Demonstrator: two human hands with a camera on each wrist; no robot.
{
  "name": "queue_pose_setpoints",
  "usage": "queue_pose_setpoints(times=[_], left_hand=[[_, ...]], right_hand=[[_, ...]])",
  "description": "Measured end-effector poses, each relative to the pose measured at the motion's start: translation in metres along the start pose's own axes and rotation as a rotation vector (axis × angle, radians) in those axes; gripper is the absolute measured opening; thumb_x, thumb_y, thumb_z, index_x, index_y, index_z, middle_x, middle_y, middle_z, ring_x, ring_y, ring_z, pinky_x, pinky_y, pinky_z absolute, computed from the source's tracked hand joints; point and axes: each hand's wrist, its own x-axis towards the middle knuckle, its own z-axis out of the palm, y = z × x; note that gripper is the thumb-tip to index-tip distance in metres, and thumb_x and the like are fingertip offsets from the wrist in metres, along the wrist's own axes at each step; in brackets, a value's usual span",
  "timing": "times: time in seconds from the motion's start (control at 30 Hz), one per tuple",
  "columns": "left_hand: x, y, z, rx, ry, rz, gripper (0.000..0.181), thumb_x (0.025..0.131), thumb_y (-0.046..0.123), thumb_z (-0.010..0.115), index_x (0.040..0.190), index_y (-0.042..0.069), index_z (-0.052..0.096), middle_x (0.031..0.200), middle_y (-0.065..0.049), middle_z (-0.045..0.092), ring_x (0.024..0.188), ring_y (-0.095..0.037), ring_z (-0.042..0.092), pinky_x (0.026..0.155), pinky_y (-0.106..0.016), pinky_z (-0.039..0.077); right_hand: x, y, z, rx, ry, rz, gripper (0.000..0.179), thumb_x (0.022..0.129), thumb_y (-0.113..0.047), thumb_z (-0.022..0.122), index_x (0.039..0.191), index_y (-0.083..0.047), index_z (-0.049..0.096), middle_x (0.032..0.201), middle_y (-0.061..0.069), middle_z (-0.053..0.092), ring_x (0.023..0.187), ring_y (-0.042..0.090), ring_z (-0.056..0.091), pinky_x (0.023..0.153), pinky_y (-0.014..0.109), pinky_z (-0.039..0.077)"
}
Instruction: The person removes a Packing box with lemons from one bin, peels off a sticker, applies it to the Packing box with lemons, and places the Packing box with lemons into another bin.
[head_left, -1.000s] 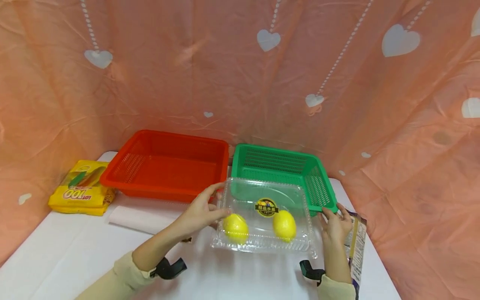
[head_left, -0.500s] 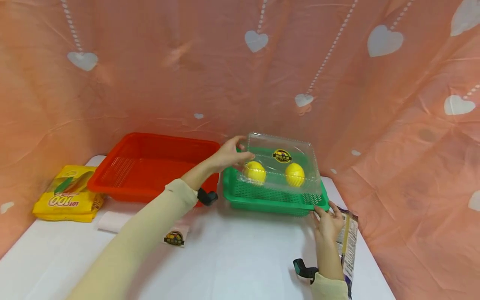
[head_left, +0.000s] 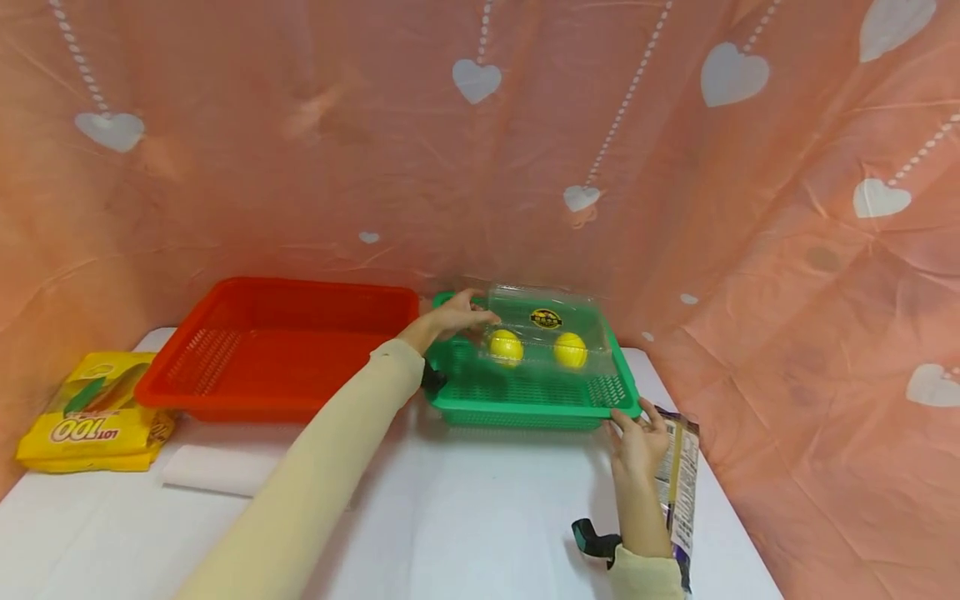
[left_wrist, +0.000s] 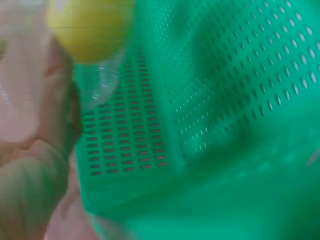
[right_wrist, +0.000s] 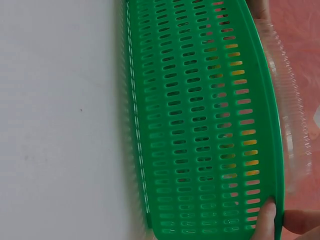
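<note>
My left hand (head_left: pixel 456 317) pinches the left edge of a clear plastic fruit box (head_left: pixel 595 329) with a black and yellow label. Two lemons (head_left: pixel 506 348) show through the plastic. The box hangs over the back part of a green plastic basket (head_left: pixel 525 410). At the basket's near right corner my right hand (head_left: pixel 637 446) grips the rim, with thumb and fingers on either side of it in the right wrist view. One lemon (left_wrist: pixel 92 30) hangs just past the left thumb in the left wrist view, above the blurred basket wall. The box's ridged edge (right_wrist: pixel 295 115) shows beyond the rim.
To the left stands a red basket (head_left: pixel 255 410), close beside the green one. A yellow snack bag (head_left: pixel 93 421) lies at the far left, and a pale rolled sheet (head_left: pixel 217 471) in front of the red basket. A printed packet (head_left: pixel 684 492) lies beside the right forearm.
My left hand has carried the box forward from the front of the green basket to over it, then lowered it slightly. My right hand stays on the rim. The head view has turned right.
</note>
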Motion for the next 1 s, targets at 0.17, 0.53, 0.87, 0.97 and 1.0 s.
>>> queue_pose_setpoints(times=[0.17, 0.53, 0.87, 0.97, 1.0], left_hand=[[0.000, -0.007, 0.000, 0.020, -0.081, -0.096, 0.084, 0.097, 0.012, 0.064, 0.156, 0.012, 0.005, 0.147, -0.025, 0.038, 0.075, -0.022, 0.065, 0.087, -0.046, 0.057], [0.005, -0.018, 0.004, -0.007, -0.151, -0.199, 0.087, 0.098, 0.006, 0.061, 0.156, 0.013, -0.003, 0.163, -0.018, -0.006, 0.120, -0.047, 0.055, 0.088, -0.047, 0.056], [0.005, -0.020, 0.010, 0.003, -0.156, -0.248, 0.092, 0.098, 0.007, 0.062, 0.158, 0.014, -0.008, 0.164, -0.015, -0.014, 0.123, -0.046, 0.054, 0.090, -0.046, 0.055], [0.003, -0.021, 0.010, -0.001, -0.145, -0.277, 0.094, 0.098, 0.008, 0.062, 0.158, 0.014, -0.011, 0.164, -0.015, -0.015, 0.123, -0.045, 0.054, 0.087, -0.043, 0.057], [0.003, -0.022, 0.009, 0.004, -0.143, -0.286, 0.095, 0.098, 0.009, 0.062, 0.158, 0.014, -0.012, 0.163, -0.014, -0.015, 0.123, -0.045, 0.054, 0.085, -0.043, 0.057]], right_hand=[[-0.001, 0.000, 0.001, 0.016, 0.005, -0.017, 0.049, 0.086, 0.022, 0.057, 0.127, -0.003, 0.046, 0.102, 0.010, 0.051, 0.070, 0.008, 0.064, 0.056, 0.022, 0.056], [-0.001, 0.002, 0.000, -0.029, 0.005, -0.011, 0.050, 0.087, 0.019, 0.059, 0.129, -0.004, 0.045, 0.106, 0.012, 0.046, 0.067, 0.007, 0.064, 0.062, 0.023, 0.058], [0.002, 0.002, 0.000, -0.066, 0.011, -0.021, 0.052, 0.088, 0.017, 0.059, 0.134, -0.002, 0.043, 0.109, 0.013, 0.046, 0.067, 0.008, 0.065, 0.064, 0.023, 0.058], [0.001, 0.003, 0.000, -0.062, 0.007, -0.021, 0.053, 0.088, 0.017, 0.059, 0.136, -0.001, 0.042, 0.109, 0.013, 0.047, 0.067, 0.008, 0.064, 0.064, 0.023, 0.058], [0.000, 0.003, 0.000, -0.061, 0.006, -0.019, 0.053, 0.088, 0.017, 0.059, 0.135, -0.001, 0.042, 0.108, 0.013, 0.047, 0.066, 0.008, 0.064, 0.064, 0.024, 0.058]])
